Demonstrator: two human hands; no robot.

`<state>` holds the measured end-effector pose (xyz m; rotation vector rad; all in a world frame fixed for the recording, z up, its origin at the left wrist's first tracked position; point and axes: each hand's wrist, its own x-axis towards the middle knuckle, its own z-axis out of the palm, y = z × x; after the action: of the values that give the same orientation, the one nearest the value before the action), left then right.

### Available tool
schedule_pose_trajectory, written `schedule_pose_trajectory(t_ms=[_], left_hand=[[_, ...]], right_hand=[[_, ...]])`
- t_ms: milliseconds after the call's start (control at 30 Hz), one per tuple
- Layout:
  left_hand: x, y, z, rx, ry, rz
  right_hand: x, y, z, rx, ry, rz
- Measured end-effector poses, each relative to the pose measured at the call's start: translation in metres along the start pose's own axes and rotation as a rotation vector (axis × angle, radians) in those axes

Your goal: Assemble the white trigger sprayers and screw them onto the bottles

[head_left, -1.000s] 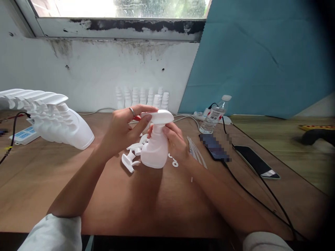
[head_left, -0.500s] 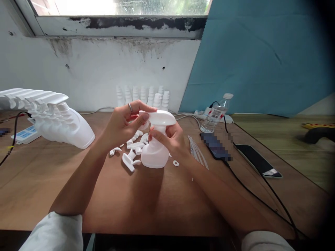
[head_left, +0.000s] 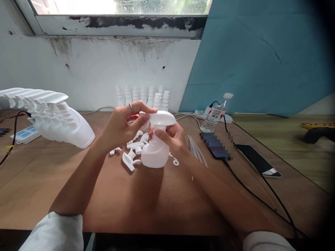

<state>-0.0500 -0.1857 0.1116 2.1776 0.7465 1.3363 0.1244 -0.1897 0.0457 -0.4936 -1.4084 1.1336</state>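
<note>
A translucent white bottle (head_left: pixel 155 153) stands upright on the brown table, with a white spray head (head_left: pixel 162 118) on its neck. My left hand (head_left: pixel 128 120), a ring on one finger, grips the left end of the spray head between thumb and fingers. The fingers of my right hand (head_left: pixel 174 137) are wrapped round the neck just below the head. Loose white spray heads (head_left: pixel 128 161) and other white parts lie left of the bottle. Small white rings (head_left: pixel 176 162) and thin clear tubes (head_left: pixel 196 150) lie to its right.
Several finished spray bottles (head_left: pixel 81 129) stand in a row at the left, by a power strip (head_left: pixel 26 134). Ribbed white bottles (head_left: pixel 157 100) line the wall. A water bottle (head_left: pixel 213 116), a phone (head_left: pixel 216 145), a dark flat device (head_left: pixel 258 160) and cables are at the right.
My right thumb and fingers have shifted slightly round the bottle's neck, and more of the small rings shows. My left hand and the bottle have barely moved.
</note>
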Motion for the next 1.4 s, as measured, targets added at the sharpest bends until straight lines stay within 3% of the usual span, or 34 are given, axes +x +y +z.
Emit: schedule_pose_trajectory(t_ms=[100,233,367,500,667,867,1033,1233,1400], left_hand=[[0.000,-0.001,-0.001,0.006,-0.012,0.005],[0.000,-0.002,-0.002,0.017,-0.013,0.009],[0.000,-0.002,-0.003,0.014,-0.023,0.005],[-0.001,-0.002,-0.004,0.002,-0.025,0.011],[-0.001,-0.001,-0.003,-0.012,-0.043,0.014],[-0.001,-0.002,-0.003,-0.035,-0.037,0.024],[-0.001,-0.002,-0.003,-0.030,-0.034,0.021],[-0.002,-0.001,-0.003,-0.042,-0.044,0.018],[-0.004,0.000,-0.005,-0.047,-0.047,0.015]], right_hand=[[0.001,-0.001,0.002,0.020,0.053,-0.016],[0.001,-0.003,0.002,0.025,-0.040,0.025],[0.001,-0.003,0.000,-0.017,0.029,0.026],[0.000,-0.002,0.000,0.027,-0.055,0.010],[0.000,-0.003,0.005,-0.017,0.073,-0.009],[-0.001,0.000,-0.004,0.083,-0.089,0.020],[0.000,-0.001,-0.004,-0.009,-0.031,0.014],[0.000,-0.003,-0.007,-0.009,-0.116,0.033],[0.000,-0.006,-0.002,-0.091,-0.065,0.009]])
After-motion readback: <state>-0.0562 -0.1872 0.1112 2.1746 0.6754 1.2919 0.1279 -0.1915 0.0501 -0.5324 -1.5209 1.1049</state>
